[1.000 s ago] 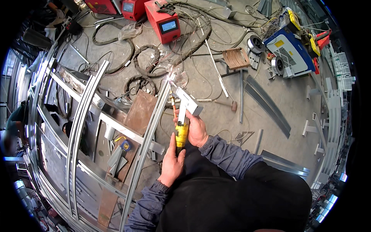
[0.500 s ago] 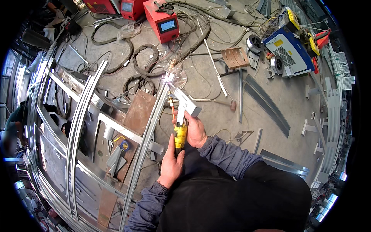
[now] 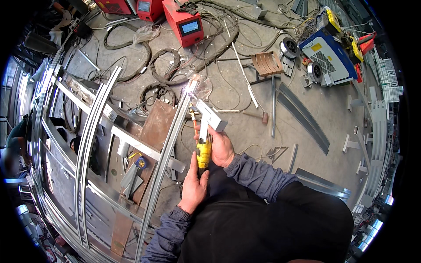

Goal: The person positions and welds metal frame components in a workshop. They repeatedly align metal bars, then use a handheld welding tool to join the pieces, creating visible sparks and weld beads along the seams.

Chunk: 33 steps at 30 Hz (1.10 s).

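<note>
I hold a welding torch (image 3: 209, 115) with a pale, boxy metal head and a grip wrapped in yellow tape. My left hand (image 3: 195, 187) is closed around the lower end of that grip. Higher up, my right hand (image 3: 222, 148) is closed on the torch just below its head, some of its fingers hidden behind it. A red hose (image 3: 195, 125) with a brass fitting runs along the torch's left side. At the torch's far end a bright white-violet glow (image 3: 190, 90) burns at the far end of long silver metal bars (image 3: 169, 142), hiding the exact contact.
More silver bars (image 3: 94, 127) lie across a metal frame to the left, with a blue tape measure (image 3: 140, 163) nearby. Red machines (image 3: 188, 28), cable coils (image 3: 164, 65) and a blue-white machine (image 3: 331, 59) stand beyond. Another person (image 3: 17, 127) is at far left.
The glow has shifted very slightly nearer along the bars, and the orange sparks beyond it have faded. Both hands keep their hold on the torch.
</note>
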Each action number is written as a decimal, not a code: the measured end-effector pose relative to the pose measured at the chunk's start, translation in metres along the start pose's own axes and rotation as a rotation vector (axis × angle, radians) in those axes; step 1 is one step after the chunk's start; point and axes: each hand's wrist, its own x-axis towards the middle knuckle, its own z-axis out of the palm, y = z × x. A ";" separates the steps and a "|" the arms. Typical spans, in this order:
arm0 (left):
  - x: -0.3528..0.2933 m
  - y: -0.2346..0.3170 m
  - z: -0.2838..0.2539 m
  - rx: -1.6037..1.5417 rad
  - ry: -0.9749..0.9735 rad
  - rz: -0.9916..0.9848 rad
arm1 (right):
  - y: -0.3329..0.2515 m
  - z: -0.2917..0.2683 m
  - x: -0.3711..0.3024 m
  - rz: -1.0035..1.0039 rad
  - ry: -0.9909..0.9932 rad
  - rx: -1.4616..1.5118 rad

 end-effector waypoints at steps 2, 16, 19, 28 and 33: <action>-0.001 0.002 -0.001 -0.003 -0.008 -0.014 | 0.001 -0.002 0.000 0.009 -0.005 0.008; -0.005 0.006 0.000 -0.031 -0.003 -0.029 | 0.003 -0.001 -0.001 -0.009 -0.008 -0.012; -0.007 0.007 0.000 -0.029 0.014 -0.014 | 0.002 -0.002 -0.002 0.007 -0.024 -0.013; -0.018 -0.003 -0.019 0.018 0.022 -0.084 | -0.004 -0.002 -0.023 -0.024 -0.171 -0.076; -0.029 0.000 -0.030 0.238 0.203 -0.204 | 0.007 0.013 -0.025 -0.140 -0.257 -0.086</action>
